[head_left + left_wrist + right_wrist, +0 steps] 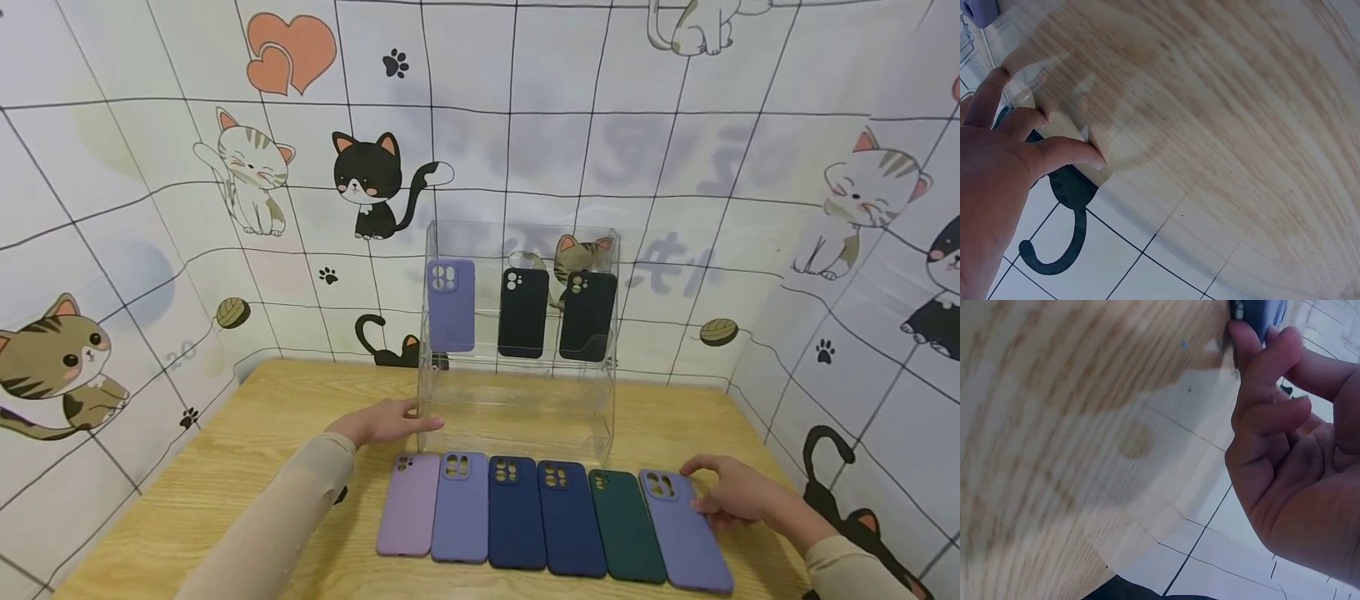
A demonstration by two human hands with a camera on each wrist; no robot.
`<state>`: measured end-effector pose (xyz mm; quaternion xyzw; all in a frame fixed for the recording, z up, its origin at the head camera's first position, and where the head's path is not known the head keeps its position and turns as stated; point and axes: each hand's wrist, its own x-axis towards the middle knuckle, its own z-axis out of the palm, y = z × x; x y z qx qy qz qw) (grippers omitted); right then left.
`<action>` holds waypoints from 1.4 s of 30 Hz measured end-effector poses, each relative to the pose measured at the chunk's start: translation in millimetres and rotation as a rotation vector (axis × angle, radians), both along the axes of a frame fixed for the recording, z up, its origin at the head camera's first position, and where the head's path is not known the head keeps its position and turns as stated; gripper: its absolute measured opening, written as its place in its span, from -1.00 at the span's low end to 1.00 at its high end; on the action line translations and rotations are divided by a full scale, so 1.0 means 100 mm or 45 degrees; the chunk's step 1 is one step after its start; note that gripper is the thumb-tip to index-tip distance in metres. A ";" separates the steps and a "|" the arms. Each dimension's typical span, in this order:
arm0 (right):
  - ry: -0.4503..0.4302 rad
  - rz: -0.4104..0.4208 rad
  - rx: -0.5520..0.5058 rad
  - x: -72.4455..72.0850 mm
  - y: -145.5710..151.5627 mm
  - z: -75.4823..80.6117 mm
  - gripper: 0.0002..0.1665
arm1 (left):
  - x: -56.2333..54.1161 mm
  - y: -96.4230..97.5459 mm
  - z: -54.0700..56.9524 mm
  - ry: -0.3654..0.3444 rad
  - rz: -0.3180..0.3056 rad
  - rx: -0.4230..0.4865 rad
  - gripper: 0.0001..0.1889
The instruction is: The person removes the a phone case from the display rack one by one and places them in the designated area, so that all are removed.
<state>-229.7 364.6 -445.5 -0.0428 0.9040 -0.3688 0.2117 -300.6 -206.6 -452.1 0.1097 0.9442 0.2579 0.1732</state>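
My left hand (386, 422) touches the lower left side of a clear tiered display stand (517, 417), with the fingers spread against its transparent panel in the left wrist view. At the right end of a row of phone cases, my right hand (731, 492) grips the upper right edge of a lavender phone case (690, 533). The row also has a pink-purple case (408, 508), another lavender case (461, 521), a dark blue case (516, 517), a second dark blue case (572, 525) and a green case (626, 529).
On the stand's upper tier are a lavender case (452, 312), a black case (522, 317) and a second black case (587, 312). The wooden table (300, 400) is backed by a white gridded sheet (480, 158) printed with cartoon cats.
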 end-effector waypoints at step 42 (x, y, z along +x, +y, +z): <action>0.587 0.087 0.321 -0.80 -1.13 1.98 -0.18 | -0.04 -0.02 -0.05 0.012 -0.002 0.005 0.19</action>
